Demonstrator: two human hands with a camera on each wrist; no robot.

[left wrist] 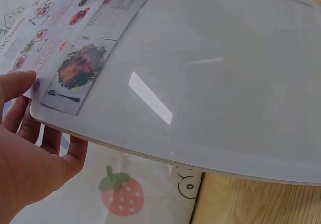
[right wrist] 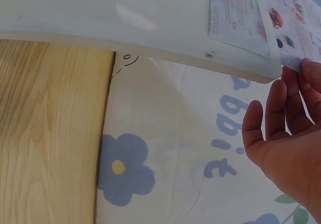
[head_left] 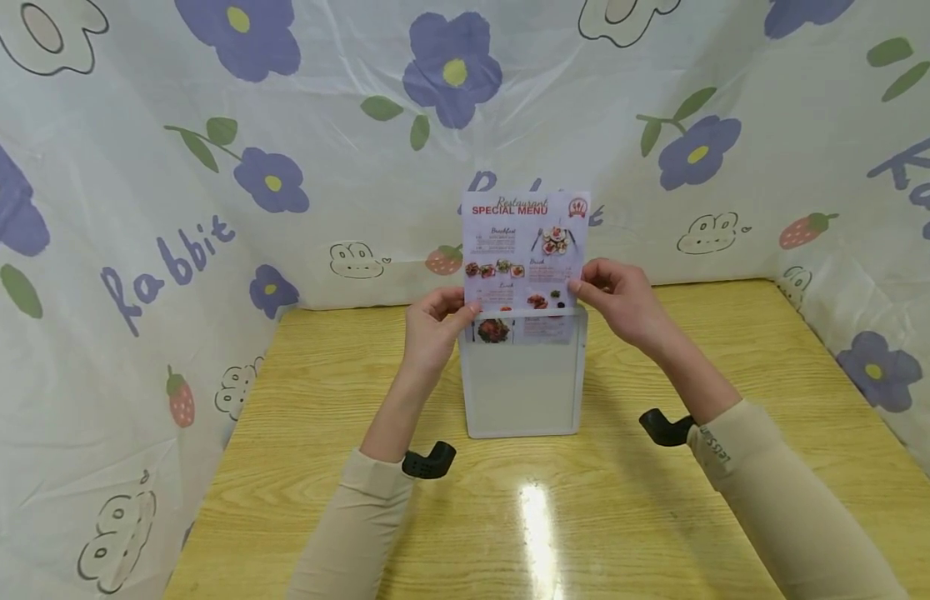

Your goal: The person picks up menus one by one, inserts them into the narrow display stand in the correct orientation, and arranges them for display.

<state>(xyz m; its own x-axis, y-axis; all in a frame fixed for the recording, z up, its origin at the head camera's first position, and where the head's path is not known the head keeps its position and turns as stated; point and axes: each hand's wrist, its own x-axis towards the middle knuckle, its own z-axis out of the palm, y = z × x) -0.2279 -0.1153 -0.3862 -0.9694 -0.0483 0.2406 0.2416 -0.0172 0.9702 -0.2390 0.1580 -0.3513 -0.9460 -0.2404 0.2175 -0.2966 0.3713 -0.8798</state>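
A printed menu sheet [head_left: 502, 242] headed "Restaurant Special Menu" stands upright, its lower strip inside a clear-fronted white display frame [head_left: 521, 392]. The larger upper part of the sheet rises above the frame's top edge. My left hand [head_left: 435, 329] pinches the sheet's left edge between thumb and fingers, right at the frame's upper left corner. On the other side, my right hand [head_left: 622, 300] pinches the right edge just above the upper right corner. In the left wrist view the menu's bottom strip [left wrist: 83, 71], with a food plate and fork picture, shows behind the clear front.
The frame stands upright on a wooden table [head_left: 322, 400]. Behind and beside the table hangs a white curtain [head_left: 345, 192] with purple flowers, strawberries and rabbits. Black wrist mounts [head_left: 429, 461] stick out from both sleeves. A light reflection lies on the tabletop in front.
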